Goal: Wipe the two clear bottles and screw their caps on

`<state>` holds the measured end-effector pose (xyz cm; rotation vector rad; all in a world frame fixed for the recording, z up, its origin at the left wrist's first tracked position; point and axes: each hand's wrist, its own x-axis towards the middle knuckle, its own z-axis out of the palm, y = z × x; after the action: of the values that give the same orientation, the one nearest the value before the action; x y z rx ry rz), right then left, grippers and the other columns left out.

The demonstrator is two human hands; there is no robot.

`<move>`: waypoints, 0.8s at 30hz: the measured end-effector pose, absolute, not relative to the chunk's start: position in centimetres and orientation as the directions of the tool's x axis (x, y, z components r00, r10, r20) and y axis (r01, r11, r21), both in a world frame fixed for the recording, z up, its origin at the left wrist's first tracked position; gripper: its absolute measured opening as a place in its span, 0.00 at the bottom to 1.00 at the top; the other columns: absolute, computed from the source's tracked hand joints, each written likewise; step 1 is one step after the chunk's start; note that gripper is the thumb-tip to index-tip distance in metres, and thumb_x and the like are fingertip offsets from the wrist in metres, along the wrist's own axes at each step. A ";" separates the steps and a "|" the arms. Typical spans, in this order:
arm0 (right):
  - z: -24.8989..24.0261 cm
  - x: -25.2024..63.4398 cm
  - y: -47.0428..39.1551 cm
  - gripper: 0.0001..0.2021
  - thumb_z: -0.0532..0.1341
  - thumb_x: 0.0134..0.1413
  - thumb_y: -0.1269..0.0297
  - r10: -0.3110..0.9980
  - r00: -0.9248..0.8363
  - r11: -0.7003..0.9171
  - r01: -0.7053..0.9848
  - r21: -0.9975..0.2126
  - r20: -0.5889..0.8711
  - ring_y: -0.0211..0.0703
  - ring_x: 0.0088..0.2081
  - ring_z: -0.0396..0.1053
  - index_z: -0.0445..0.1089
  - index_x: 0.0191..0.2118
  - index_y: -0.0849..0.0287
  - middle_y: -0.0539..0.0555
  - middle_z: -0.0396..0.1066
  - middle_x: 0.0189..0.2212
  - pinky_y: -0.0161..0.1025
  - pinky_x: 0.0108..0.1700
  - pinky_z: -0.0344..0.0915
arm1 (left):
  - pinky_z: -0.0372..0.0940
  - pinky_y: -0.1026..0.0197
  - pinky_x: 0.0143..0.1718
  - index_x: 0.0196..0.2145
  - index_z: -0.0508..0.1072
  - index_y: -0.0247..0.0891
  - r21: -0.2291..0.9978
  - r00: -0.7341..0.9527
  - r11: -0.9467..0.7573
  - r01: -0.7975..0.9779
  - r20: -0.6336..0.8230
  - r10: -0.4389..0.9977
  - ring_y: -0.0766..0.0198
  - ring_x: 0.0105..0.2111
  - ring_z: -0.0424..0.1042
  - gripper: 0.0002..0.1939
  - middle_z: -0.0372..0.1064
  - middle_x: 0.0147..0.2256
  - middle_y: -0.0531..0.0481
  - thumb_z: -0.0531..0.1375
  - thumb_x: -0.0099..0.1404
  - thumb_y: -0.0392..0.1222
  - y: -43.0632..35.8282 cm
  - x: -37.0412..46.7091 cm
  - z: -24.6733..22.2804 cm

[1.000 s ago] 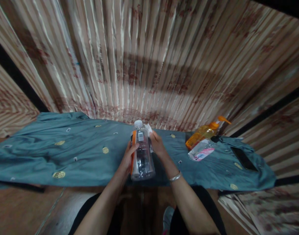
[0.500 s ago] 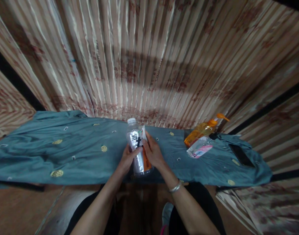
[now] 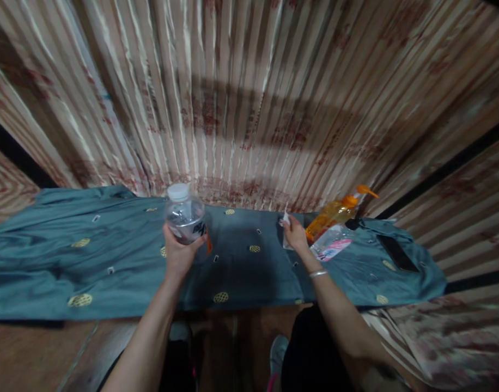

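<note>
My left hand [image 3: 178,253] grips a clear plastic bottle [image 3: 186,219] with a white cap and an orange-edged label, held upright over the teal cloth [image 3: 110,256]. My right hand [image 3: 295,235] has reached out to the right and pinches a small white wipe or tissue [image 3: 286,220]. That hand sits just left of an orange pump bottle [image 3: 335,212] and a clear packet with a pink label [image 3: 332,249], both lying on the cloth.
A dark phone [image 3: 397,252] lies on the cloth at the far right. A striped pink-brown curtain [image 3: 249,98] hangs directly behind the table. My legs and the wooden floor [image 3: 41,354] show below the table's front edge.
Both hands were together on the bottle at the centre. Now the left hand has carried the bottle left, and the right hand has let go and moved right with the white wipe.
</note>
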<state>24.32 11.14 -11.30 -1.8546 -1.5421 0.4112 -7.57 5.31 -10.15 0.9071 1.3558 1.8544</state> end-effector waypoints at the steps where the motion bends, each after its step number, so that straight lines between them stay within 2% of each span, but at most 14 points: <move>1: -11.4 24.9 11.9 0.16 0.60 0.65 0.59 0.940 0.290 -0.110 0.757 -0.644 0.180 0.49 0.50 0.71 0.68 0.54 0.59 0.59 0.70 0.53 0.51 0.52 0.70 | 0.62 0.57 0.50 0.43 0.63 0.43 0.964 -0.537 -0.254 -0.075 0.175 0.825 0.57 0.46 0.69 0.41 0.68 0.43 0.52 0.76 0.32 0.38 5.6 -7.6 -10.5; 4: -12.4 24.2 13.8 0.16 0.60 0.65 0.58 0.926 0.340 -0.199 0.807 -0.557 0.162 0.47 0.50 0.71 0.68 0.55 0.57 0.58 0.68 0.55 0.50 0.51 0.72 | 0.64 0.55 0.50 0.46 0.62 0.44 0.969 -0.515 -0.236 -0.067 0.169 0.840 0.55 0.46 0.70 0.41 0.68 0.45 0.50 0.75 0.34 0.40 6.3 -7.3 -11.8; 7: -13.5 20.8 15.1 0.18 0.61 0.64 0.57 0.954 0.266 -0.173 0.864 -0.473 0.137 0.48 0.50 0.71 0.67 0.55 0.59 0.58 0.69 0.54 0.51 0.50 0.72 | 0.63 0.55 0.53 0.48 0.61 0.43 0.972 -0.512 -0.235 -0.023 0.191 0.837 0.55 0.49 0.70 0.43 0.68 0.47 0.48 0.75 0.35 0.41 6.7 -6.9 -12.6; 10: -14.1 16.2 14.7 0.18 0.61 0.64 0.59 0.992 0.046 0.007 0.909 -0.416 0.117 0.49 0.52 0.71 0.67 0.55 0.59 0.59 0.68 0.55 0.52 0.52 0.71 | 0.62 0.52 0.56 0.48 0.61 0.42 0.973 -0.505 -0.228 0.037 0.215 0.836 0.52 0.51 0.69 0.43 0.67 0.49 0.46 0.76 0.34 0.42 6.6 -6.6 -12.8; 11: -14.3 14.8 13.9 0.16 0.60 0.63 0.67 0.993 -0.050 0.091 0.908 -0.408 0.109 0.52 0.55 0.69 0.69 0.55 0.63 0.64 0.69 0.55 0.53 0.57 0.67 | 0.61 0.51 0.57 0.47 0.62 0.42 0.974 -0.502 -0.220 0.051 0.215 0.838 0.51 0.51 0.69 0.43 0.67 0.49 0.46 0.76 0.34 0.43 6.5 -6.5 -12.7; 13: -14.6 12.7 11.2 0.21 0.58 0.57 0.78 0.963 -0.250 0.269 0.877 -0.398 0.100 0.53 0.59 0.65 0.70 0.56 0.65 0.68 0.69 0.57 0.52 0.63 0.61 | 0.59 0.48 0.59 0.47 0.62 0.42 0.975 -0.498 -0.211 0.066 0.215 0.840 0.49 0.53 0.68 0.42 0.67 0.49 0.45 0.76 0.35 0.43 6.2 -6.3 -12.5; 15: -15.0 12.3 7.5 0.26 0.56 0.54 0.80 0.905 -0.415 0.417 0.819 -0.393 0.097 0.50 0.62 0.62 0.68 0.59 0.62 0.64 0.67 0.60 0.49 0.66 0.58 | 0.57 0.45 0.61 0.47 0.61 0.41 0.973 -0.493 -0.220 0.064 0.222 0.841 0.46 0.55 0.66 0.43 0.67 0.50 0.44 0.77 0.35 0.44 5.9 -6.1 -12.4; 18: -15.4 15.7 2.3 0.31 0.54 0.52 0.81 0.829 -0.552 0.539 0.749 -0.385 0.088 0.44 0.65 0.60 0.64 0.63 0.60 0.58 0.65 0.63 0.41 0.66 0.58 | 0.53 0.44 0.64 0.51 0.60 0.40 0.971 -0.480 -0.230 0.072 0.236 0.845 0.45 0.58 0.63 0.45 0.64 0.56 0.40 0.76 0.37 0.44 5.5 -6.0 -12.5; 20: -15.3 20.3 0.2 0.35 0.51 0.52 0.82 0.860 -0.505 0.501 0.805 -0.318 0.077 0.42 0.64 0.61 0.60 0.66 0.56 0.55 0.65 0.63 0.41 0.66 0.59 | 0.53 0.44 0.64 0.54 0.59 0.40 0.970 -0.467 -0.229 0.080 0.239 0.851 0.45 0.59 0.62 0.47 0.62 0.58 0.40 0.76 0.38 0.42 5.4 -6.1 -12.8; 21: -15.2 22.8 -0.5 0.34 0.50 0.52 0.82 0.920 -0.389 0.389 0.878 -0.279 0.057 0.41 0.62 0.64 0.63 0.64 0.52 0.53 0.67 0.62 0.41 0.65 0.61 | 0.54 0.44 0.64 0.55 0.59 0.41 0.970 -0.463 -0.231 0.078 0.240 0.853 0.45 0.59 0.62 0.49 0.61 0.58 0.40 0.76 0.37 0.42 5.3 -6.2 -13.0; 24: -14.8 29.1 -1.3 0.28 0.50 0.52 0.82 0.987 -0.146 0.157 0.962 -0.224 0.063 0.55 0.57 0.68 0.70 0.58 0.64 0.68 0.70 0.56 0.53 0.61 0.64 | 0.57 0.45 0.62 0.57 0.58 0.42 0.973 -0.469 -0.216 0.084 0.230 0.852 0.47 0.59 0.64 0.53 0.62 0.58 0.40 0.76 0.34 0.41 5.2 -6.7 -13.7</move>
<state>29.14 -1.34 -14.79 -1.9124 -2.2323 0.1923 -6.66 5.22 -13.70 1.1273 1.4727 1.7443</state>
